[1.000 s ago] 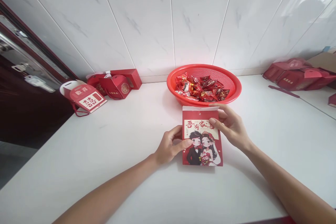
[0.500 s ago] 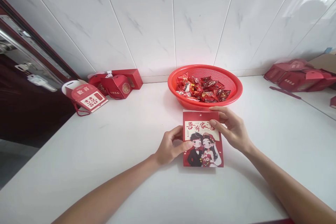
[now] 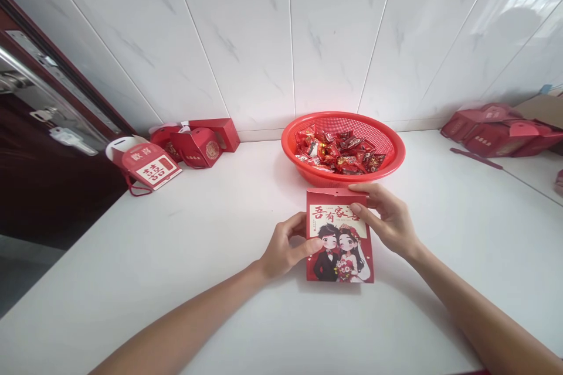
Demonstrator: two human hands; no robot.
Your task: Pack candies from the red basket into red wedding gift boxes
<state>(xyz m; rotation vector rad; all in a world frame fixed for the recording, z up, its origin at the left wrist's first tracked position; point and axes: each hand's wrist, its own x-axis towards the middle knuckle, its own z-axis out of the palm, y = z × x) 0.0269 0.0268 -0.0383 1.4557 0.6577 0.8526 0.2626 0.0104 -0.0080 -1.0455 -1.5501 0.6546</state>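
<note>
A red paper gift box (image 3: 338, 246) with a cartoon bride and groom and large Chinese characters on its front is held just in front of the basket. My left hand (image 3: 288, 249) grips its left side, thumb on the printed front and fingers behind. At the upper right corner, my right hand (image 3: 387, 217) has its thumb on the front and its index finger along the top flap, which bends over at the edge. Right behind the box stands a red plastic basket (image 3: 290, 161) filled with wrapped candies (image 3: 338, 152) in shiny red and brown wrappers.
On the left stand several red boxes (image 3: 202, 143) and a box with a white label (image 3: 147, 167) and cord. More red boxes (image 3: 492, 132) lie at the right, near a dark red strip (image 3: 477, 158). A tiled wall (image 3: 246, 41) backs the white table (image 3: 211, 234); keys (image 3: 70, 137) hang in a door.
The top flap of the gift box now folds over toward the front, under my right index finger. The camera view has shifted slightly; both hands keep their hold.
</note>
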